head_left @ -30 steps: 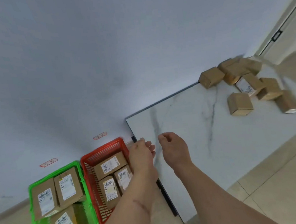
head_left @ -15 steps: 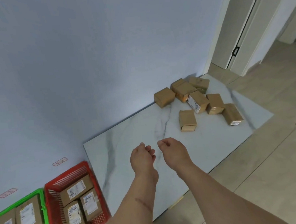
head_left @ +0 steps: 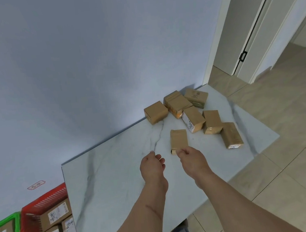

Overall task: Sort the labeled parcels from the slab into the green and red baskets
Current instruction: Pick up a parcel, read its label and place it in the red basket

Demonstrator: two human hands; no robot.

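Both hands (head_left: pixel 153 167) (head_left: pixel 192 160) loosely curled, empty; parcel (head_left: pixel 178 139) labels prob. unreadable.

Both hands now extend farther over the marble slab (head_left: pixel 117 176); the right hand (head_left: pixel 192 161) reaches the near end of the nearest parcel (head_left: pixel 178 139), the left hand (head_left: pixel 152 168) alongside, fingers loosely curled.

Green basket (head_left: pixel 17 220) cut by left edge; right hand (head_left: pixel 193 161) hides nearest parcel's (head_left: pixel 178 138) near end.
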